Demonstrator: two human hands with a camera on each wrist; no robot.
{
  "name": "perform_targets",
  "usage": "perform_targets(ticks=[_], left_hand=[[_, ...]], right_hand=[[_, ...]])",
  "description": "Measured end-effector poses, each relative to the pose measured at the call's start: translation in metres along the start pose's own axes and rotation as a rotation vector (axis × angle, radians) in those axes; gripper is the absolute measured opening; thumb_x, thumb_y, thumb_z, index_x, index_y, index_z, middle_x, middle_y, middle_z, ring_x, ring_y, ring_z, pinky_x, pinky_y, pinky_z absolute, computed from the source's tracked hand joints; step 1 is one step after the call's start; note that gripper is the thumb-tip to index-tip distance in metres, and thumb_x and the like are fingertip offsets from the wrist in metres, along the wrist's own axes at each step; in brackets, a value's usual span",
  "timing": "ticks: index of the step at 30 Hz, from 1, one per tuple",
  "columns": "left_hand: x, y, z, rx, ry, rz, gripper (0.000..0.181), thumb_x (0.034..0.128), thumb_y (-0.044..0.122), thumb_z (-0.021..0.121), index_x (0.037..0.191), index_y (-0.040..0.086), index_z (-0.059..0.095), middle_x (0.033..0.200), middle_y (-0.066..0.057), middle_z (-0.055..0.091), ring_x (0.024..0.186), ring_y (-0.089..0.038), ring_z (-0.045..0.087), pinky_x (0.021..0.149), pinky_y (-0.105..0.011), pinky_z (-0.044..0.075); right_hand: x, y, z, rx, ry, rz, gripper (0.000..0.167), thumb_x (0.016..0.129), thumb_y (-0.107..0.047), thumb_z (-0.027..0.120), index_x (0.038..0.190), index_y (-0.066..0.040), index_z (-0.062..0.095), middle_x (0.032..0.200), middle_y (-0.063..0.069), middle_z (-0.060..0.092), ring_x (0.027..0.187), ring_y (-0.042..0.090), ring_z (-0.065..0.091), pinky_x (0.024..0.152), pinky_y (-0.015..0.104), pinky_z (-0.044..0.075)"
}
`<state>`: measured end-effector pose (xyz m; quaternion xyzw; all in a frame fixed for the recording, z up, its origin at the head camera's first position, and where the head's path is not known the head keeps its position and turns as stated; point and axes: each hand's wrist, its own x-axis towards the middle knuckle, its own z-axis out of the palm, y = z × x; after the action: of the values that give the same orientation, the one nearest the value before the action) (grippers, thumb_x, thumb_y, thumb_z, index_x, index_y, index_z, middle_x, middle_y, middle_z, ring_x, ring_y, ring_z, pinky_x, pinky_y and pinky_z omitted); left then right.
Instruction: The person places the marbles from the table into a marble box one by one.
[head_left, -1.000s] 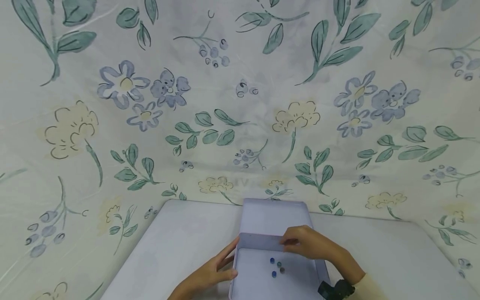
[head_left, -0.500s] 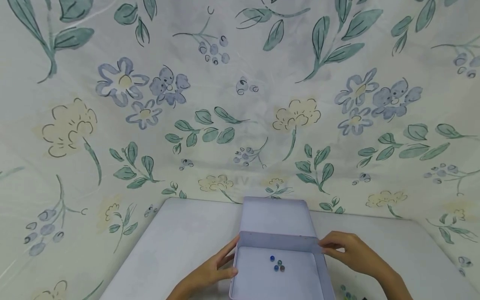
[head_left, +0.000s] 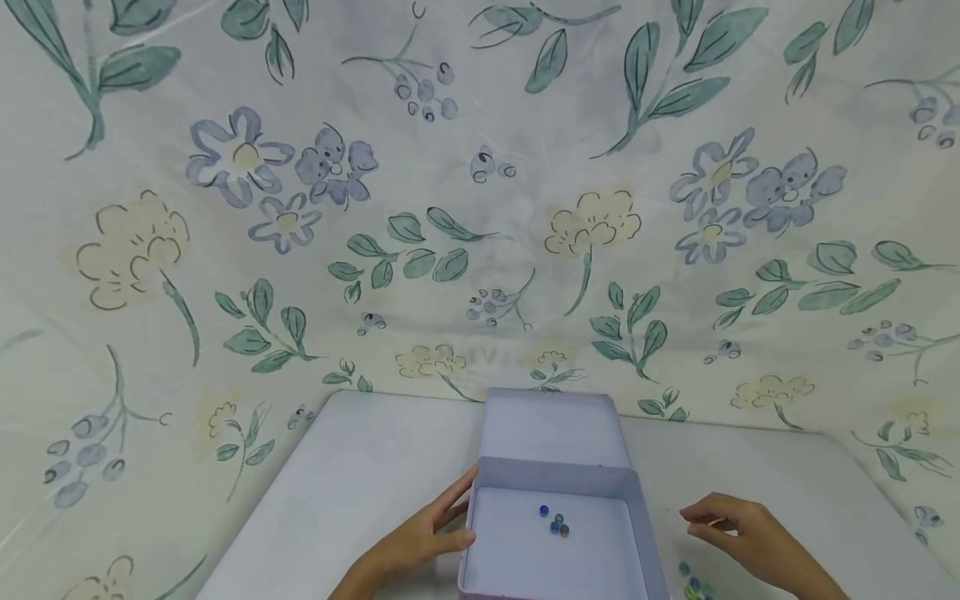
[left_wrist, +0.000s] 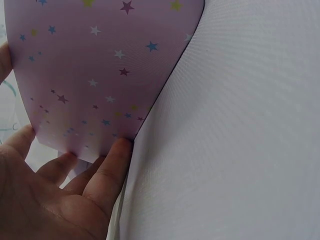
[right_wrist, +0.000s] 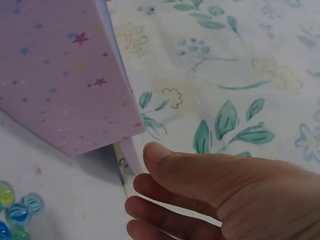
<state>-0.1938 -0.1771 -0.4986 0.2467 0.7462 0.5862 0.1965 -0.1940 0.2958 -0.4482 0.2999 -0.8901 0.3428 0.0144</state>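
An open box point(head_left: 558, 477) with lavender inside walls stands on the table, several marbles point(head_left: 555, 527) lying on its floor. My left hand point(head_left: 412, 542) rests against the box's left side; in the left wrist view its fingers point(left_wrist: 112, 167) touch the pink, star-printed outside point(left_wrist: 85, 75). To the right of the box, my right hand point(head_left: 750, 537) hovers with bent fingers and nothing visible in them. Below it and to its left, more marbles point(head_left: 693, 583) lie on the table. The right wrist view shows the right hand point(right_wrist: 200, 195) apart from the box corner, glass marbles point(right_wrist: 19, 212) at lower left.
Behind the box lies a flat lavender panel point(head_left: 555, 425), which looks like its lid. The white tabletop point(head_left: 375, 467) extends to both sides. A floral sheet point(head_left: 480, 208) rises behind the table.
My right hand has moved from over the box, past its right wall, to the table side. One blue marble inside has shifted towards the others. My left hand has stayed at the box.
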Motion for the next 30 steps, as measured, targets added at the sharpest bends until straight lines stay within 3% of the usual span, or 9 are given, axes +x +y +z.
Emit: perform_targets(ticks=[7,13,16,23,30], left_hand=[[0.001,-0.002,0.000,0.003,0.000,0.006,0.082,0.1008,0.028,0.059,0.163,0.024,0.005,0.169,-0.016,-0.002,0.147,-0.057,0.019,0.113,-0.062,0.037],[0.000,-0.003,0.001,-0.002,0.000,0.003,0.082,0.1010,0.027,0.058,0.163,0.025,0.005,0.169,-0.015,-0.001,0.147,-0.056,0.018,0.114,-0.063,0.036],[0.000,-0.002,0.000,-0.004,0.003,-0.006,0.082,0.1010,0.028,0.058,0.163,0.025,0.005,0.169,-0.015,-0.001,0.148,-0.056,0.018,0.114,-0.065,0.033],[0.001,0.001,-0.002,-0.005,0.010,0.003,0.081,0.1011,0.029,0.058,0.163,0.026,0.005,0.170,-0.012,0.000,0.149,-0.053,0.018,0.116,-0.064,0.031],[0.000,-0.001,-0.001,0.007,-0.007,0.011,0.083,0.1004,0.031,0.059,0.163,0.023,0.005,0.169,-0.016,0.001,0.147,-0.056,0.019,0.113,-0.065,0.035]], right_hand=[[-0.009,0.011,0.002,0.043,-0.074,0.064,0.015,0.093,-0.014,0.069,0.102,-0.003,0.072,0.096,0.008,0.074,0.084,-0.007,0.063,0.067,0.021,0.056],[-0.013,0.019,0.002,0.154,-0.252,0.254,0.023,0.093,-0.017,0.068,0.110,-0.002,0.071,0.105,0.011,0.073,0.084,-0.005,0.061,0.072,0.018,0.055],[-0.011,0.021,0.007,0.215,-0.302,0.309,0.027,0.093,-0.020,0.069,0.112,-0.002,0.071,0.108,0.012,0.073,0.085,-0.003,0.063,0.074,0.019,0.056],[-0.001,0.021,0.019,0.182,-0.307,0.197,0.021,0.089,-0.018,0.072,0.106,-0.005,0.074,0.104,0.007,0.076,0.090,-0.002,0.067,0.077,0.016,0.056],[-0.004,0.020,0.027,0.158,-0.314,0.206,0.009,0.087,-0.012,0.073,0.094,-0.014,0.077,0.092,-0.005,0.074,0.083,-0.001,0.065,0.072,0.018,0.056]])
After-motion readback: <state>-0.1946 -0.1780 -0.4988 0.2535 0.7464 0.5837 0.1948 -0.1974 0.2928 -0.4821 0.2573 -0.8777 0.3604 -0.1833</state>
